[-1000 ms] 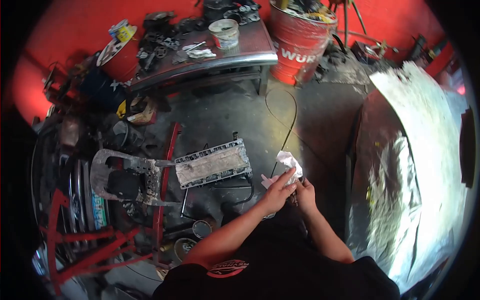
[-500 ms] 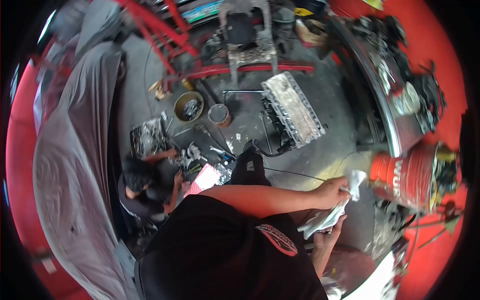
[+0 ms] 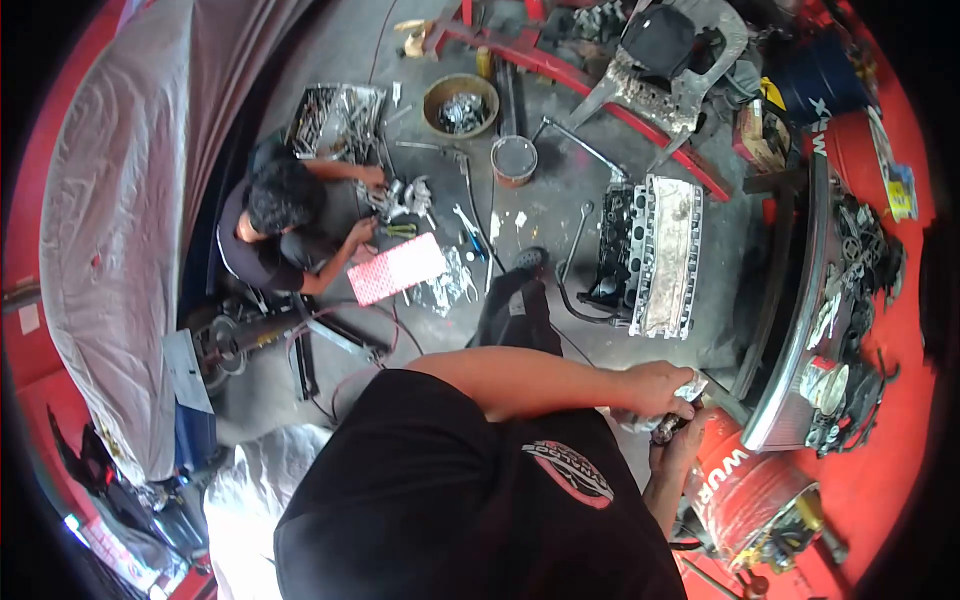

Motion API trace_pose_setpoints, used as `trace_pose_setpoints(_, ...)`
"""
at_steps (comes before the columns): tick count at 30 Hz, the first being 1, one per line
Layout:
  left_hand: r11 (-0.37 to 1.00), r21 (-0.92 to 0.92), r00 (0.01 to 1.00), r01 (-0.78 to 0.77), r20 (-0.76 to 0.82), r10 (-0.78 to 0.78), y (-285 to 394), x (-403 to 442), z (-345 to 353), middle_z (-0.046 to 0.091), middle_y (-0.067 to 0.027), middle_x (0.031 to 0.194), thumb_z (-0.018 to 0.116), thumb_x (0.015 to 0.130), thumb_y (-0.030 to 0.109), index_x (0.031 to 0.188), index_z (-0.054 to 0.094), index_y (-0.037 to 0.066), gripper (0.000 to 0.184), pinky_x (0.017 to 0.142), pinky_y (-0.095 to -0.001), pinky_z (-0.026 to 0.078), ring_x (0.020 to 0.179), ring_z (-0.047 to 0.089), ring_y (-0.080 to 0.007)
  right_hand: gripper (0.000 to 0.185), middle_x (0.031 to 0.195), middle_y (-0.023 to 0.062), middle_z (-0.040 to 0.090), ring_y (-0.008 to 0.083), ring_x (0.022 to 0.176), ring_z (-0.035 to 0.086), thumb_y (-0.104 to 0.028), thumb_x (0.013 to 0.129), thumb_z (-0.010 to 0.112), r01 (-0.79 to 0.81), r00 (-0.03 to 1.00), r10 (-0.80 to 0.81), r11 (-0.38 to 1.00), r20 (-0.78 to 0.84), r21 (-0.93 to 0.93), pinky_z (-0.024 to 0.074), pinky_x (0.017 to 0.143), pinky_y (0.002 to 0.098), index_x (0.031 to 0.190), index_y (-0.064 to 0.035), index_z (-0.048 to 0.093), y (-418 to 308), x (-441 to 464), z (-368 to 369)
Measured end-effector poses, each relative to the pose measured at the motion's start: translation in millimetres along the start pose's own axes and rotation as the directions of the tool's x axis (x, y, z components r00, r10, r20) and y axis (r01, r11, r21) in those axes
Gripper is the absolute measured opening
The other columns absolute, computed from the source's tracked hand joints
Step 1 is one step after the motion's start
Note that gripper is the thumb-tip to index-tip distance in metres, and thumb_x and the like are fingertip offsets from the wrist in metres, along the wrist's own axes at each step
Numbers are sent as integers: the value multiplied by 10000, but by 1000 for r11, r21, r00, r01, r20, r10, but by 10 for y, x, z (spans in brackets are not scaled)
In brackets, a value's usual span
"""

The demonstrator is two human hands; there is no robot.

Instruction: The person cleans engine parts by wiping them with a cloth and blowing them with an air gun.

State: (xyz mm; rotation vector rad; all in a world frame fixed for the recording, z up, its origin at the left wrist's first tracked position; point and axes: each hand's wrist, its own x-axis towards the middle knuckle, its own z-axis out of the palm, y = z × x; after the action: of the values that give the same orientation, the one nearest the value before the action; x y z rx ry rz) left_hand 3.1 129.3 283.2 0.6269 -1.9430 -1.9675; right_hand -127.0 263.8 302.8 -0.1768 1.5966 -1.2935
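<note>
My left hand (image 3: 652, 388) reaches across from the left, its fingers closed at the top of a small, shiny dark metal part (image 3: 664, 430). Just below it, my right hand (image 3: 680, 448) is closed around the lower side of that part. Its exact kind is hidden by my fingers. A pale, crumpled wrap (image 3: 632, 421), cloth or plastic, shows under my left hand, partly covered by it. Both hands are close together, in front of a red drum (image 3: 745, 485).
An engine cylinder head (image 3: 668, 255) rests on the floor ahead. On the left a co-worker (image 3: 280, 215) crouches by metal parts and a red-and-white box (image 3: 398, 268). A tool tray (image 3: 375, 95), basin (image 3: 490, 88), tin (image 3: 513, 160) and plastic chair (image 3: 640, 85) stand farther away.
My view has turned, so the surroundings appear rotated. My hands have come closer together. The white wrap, spread between them before, is now bunched, and the dark metal part shows.
</note>
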Motion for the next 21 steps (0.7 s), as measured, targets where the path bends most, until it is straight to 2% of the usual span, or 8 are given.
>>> trace_pose_setpoints(2, 1000, 22, 1000, 18, -14, -18, 211, -91, -309, 660, -234, 871, 676, 848, 390, 1088, 551, 0, 474, 745, -468, 498, 870, 645, -407, 695, 1113, 52, 577, 171, 1019, 580, -637, 937, 398, -60, 991, 59, 998, 117, -1, 508, 847, 347, 1299, -46, 442, -21, 98, -6)
trace_pose_setpoints(4, 888, -132, 889, 441, 196, -413, 484, -234, -563, 662, -226, 902, 625, 890, 370, 1102, 539, 10, 427, 710, -466, 509, 857, 650, -395, 675, 1093, 33, 582, 171, 993, 582, -641, 930, 406, -161, 987, 157, 966, 36, 203, 501, 861, 346, 1302, -79, 440, 126, 104, 119)
trace_pose_setpoints(5, 973, -8, 964, 230, -133, -229, 58, -282, -141, 651, -229, 913, 563, 927, 338, 1058, 528, 4, 361, 681, -460, 518, 830, 654, -379, 676, 1109, 31, 586, 185, 1044, 576, -646, 920, 415, -194, 981, 190, 961, 42, 196, 484, 913, 365, 1304, -91, 439, 43, 19, 390)
trace_pose_setpoints(14, 858, 444, 901, 259, -430, -49, 74, -488, 391, 637, -214, 829, 578, 907, 333, 930, 543, -15, 351, 643, -464, 526, 748, 654, -367, 727, 1272, 88, 544, 221, 1209, 498, -676, 903, 410, -316, 862, 148, 905, 485, 284, 398, 1050, 397, 1300, -70, 481, 266, 289, 183)
trace_pose_setpoints(16, 912, 338, 858, 231, -513, -27, 101, -659, 511, 662, -182, 805, 567, 933, 368, 995, 582, -6, 379, 619, -428, 536, 720, 679, -300, 648, 1296, 104, 538, 229, 1182, 533, -616, 921, 459, -299, 874, 158, 920, 459, 255, 441, 1016, 407, 1310, -98, 480, 453, 257, -123)
trace_pose_setpoints(18, 796, -524, 670, 303, -477, -569, 308, -811, 506, 672, -179, 832, 497, 972, 383, 1015, 590, 34, 364, 712, -406, 536, 772, 679, -300, 506, 1180, 89, 588, 205, 949, 614, -460, 939, 545, -364, 831, 180, 892, 527, 269, 526, 844, 403, 1279, -91, 487, 674, 270, -303)
trace_pose_setpoints(20, 836, -462, 637, 296, -556, -533, 78, -964, 522, 653, -234, 969, 502, 971, 351, 1103, 594, 38, 351, 872, -429, 484, 952, 637, -330, 421, 1082, 67, 619, 172, 836, 637, -379, 946, 582, -438, 830, 309, 877, 465, 199, 558, 760, 389, 1253, -103, 501, 675, 106, -172)
trace_pose_setpoints(21, 957, -171, 709, 236, -643, -289, -167, -1028, 689, 615, -248, 1070, 504, 969, 326, 1175, 582, 52, 352, 931, -438, 442, 1048, 583, -344, 399, 1091, 66, 617, 167, 835, 636, -360, 953, 573, -485, 810, 356, 854, 466, 190, 557, 748, 362, 1250, -103, 499, 813, 82, -126)
